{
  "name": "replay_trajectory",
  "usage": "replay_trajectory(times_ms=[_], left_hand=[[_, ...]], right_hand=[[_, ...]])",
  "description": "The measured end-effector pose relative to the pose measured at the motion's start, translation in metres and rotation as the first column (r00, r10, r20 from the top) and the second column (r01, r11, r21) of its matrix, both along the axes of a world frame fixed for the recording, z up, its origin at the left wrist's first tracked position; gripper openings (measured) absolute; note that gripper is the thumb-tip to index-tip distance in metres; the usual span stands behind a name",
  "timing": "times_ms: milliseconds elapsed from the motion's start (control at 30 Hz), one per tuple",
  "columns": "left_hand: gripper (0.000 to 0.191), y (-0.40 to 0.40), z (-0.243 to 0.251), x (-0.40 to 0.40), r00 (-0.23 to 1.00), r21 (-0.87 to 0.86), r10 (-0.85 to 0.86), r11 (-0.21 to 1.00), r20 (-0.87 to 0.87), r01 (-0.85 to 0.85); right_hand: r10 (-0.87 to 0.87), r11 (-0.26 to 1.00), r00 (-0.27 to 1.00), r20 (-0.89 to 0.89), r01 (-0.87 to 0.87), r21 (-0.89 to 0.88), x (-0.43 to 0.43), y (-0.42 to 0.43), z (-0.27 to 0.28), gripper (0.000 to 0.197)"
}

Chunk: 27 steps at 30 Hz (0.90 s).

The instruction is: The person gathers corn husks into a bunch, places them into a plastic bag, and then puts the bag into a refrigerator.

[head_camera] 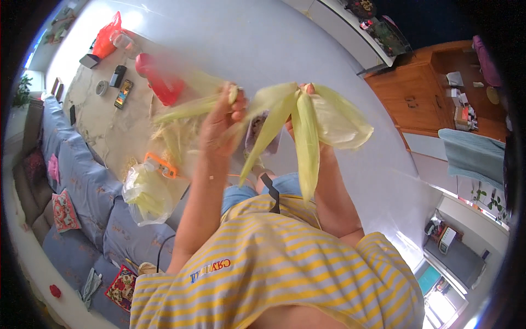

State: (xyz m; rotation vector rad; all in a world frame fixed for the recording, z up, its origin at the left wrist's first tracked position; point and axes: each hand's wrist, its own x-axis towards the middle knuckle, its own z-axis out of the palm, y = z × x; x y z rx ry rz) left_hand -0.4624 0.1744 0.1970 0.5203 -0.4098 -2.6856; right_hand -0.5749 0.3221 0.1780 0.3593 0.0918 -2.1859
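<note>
A bunch of pale green corn husk leaves [307, 140], joined at the top, fans out in front of my right hand [289, 128]. The leaves hide most of that hand, with a fingertip showing at the joined end. My left hand [224, 119], slightly blurred, closes around a separate corn husk strip [189, 110] that trails to the left. A pale stub shows by its fingertips. Below and left, loose husks and silk [172, 142] lie on a marble-patterned table [88, 123]. Between my hands, lower down, stands a light purple container [271, 140] with dark contents.
A clear plastic bag of husks [148, 195] hangs at the table's near edge beside an orange-framed object [162, 164]. Farther along are a phone [123, 94], a red jug-like object [164, 84] and a red plastic bag [107, 37]. A blue-covered sofa [94, 164] borders the table.
</note>
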Motion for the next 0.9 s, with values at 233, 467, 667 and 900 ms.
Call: replay_trajectory(times_ms=[233,467,667,900], left_hand=[[0.025,-0.023,-0.029,0.023,0.884,-0.846,0.138,0.387,0.446,0.366],[0.028,0.022,-0.022,0.009,1.0,-0.629,-0.018,0.777,0.012,0.021],[0.028,0.019,0.012,0.003,0.977,-0.859,-0.11,0.465,0.183,0.214],[0.047,0.012,0.004,0.008,0.896,-0.754,-0.422,0.542,0.136,0.37]], right_hand=[[0.045,0.999,0.99,0.133,-0.048,0.022,0.006,-0.001,0.012,0.026],[0.099,0.994,0.982,0.162,-0.104,0.026,0.03,-0.014,0.037,0.015],[0.164,0.986,0.975,-0.151,-0.159,0.045,0.03,-0.003,0.028,0.017],[0.111,0.994,0.985,0.13,-0.113,0.009,0.04,0.002,0.02,0.019]])
